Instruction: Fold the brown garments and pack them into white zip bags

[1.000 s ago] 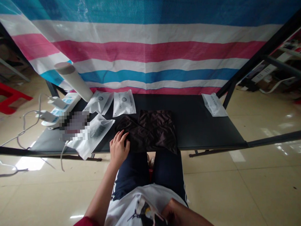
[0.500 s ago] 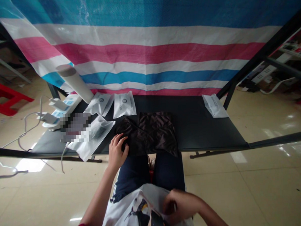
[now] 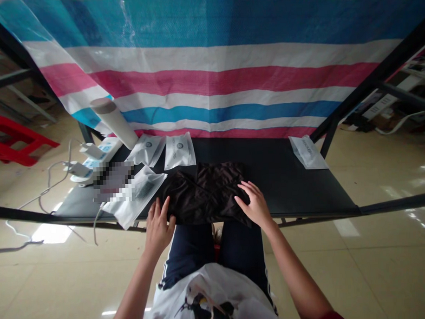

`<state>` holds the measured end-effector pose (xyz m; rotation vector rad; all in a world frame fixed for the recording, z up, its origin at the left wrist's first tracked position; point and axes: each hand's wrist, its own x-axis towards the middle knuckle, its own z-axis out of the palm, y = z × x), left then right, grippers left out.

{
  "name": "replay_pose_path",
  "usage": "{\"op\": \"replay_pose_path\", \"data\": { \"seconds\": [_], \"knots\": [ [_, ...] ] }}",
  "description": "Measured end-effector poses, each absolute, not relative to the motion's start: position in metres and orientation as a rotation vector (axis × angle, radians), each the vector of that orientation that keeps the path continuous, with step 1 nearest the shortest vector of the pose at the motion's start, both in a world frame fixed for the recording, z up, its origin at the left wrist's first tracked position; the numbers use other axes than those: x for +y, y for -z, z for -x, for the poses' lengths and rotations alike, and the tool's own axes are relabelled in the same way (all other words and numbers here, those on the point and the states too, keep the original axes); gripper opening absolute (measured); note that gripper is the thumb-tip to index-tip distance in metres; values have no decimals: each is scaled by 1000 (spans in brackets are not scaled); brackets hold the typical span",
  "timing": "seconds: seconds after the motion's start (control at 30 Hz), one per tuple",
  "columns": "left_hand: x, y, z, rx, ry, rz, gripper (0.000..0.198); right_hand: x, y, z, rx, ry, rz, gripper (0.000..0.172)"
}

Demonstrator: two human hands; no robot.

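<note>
A dark brown, shiny piece of cloth (image 3: 206, 192), wrinkled, lies at the front edge of the black table. My left hand (image 3: 160, 225) is at its lower left corner, fingers spread. On the right side of the cloth rests my right hand (image 3: 254, 202), its fingers apart and touching the fabric. Neither hand grips anything. Left of the cloth lies a frosted plastic bag (image 3: 137, 194) with something dark inside. Another frosted bag with a round logo (image 3: 179, 151) lies just behind the cloth.
A further bag (image 3: 147, 150), a white bottle (image 3: 115, 123) and a power strip (image 3: 101, 158) with plugs stand at the table's left. One more bag (image 3: 308, 152) lies far right. Striped sheeting (image 3: 209, 80) hangs behind. A red stool (image 3: 20, 138) stands left.
My right hand has come up from my lap onto the right side of the cloth. My left hand has shifted slightly down and left along the cloth's edge. The view has moved a little.
</note>
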<state>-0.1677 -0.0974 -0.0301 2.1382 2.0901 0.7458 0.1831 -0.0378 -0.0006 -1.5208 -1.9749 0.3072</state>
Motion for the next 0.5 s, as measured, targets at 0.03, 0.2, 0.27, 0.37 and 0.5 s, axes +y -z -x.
{"op": "replay_pose_path", "data": {
  "seconds": [0.03,0.2,0.27,0.37,0.5],
  "knots": [
    [-97,30,170,2083,-729,-2131,60,-34,7,-180,-2036,-281,1536,45],
    [-92,30,180,2082,-731,-2039,53,-29,24,-177,-2152,-212,1612,52],
    [-90,31,182,2073,-759,-1975,50,-29,25,-179,-2150,-221,1610,52],
    [-88,29,183,1967,-898,-1835,51,-30,27,-181,-2081,-226,1586,53],
    [-88,25,181,1804,-1158,-1535,58,-35,29,-183,-1844,-213,1504,48]
  ]
}}
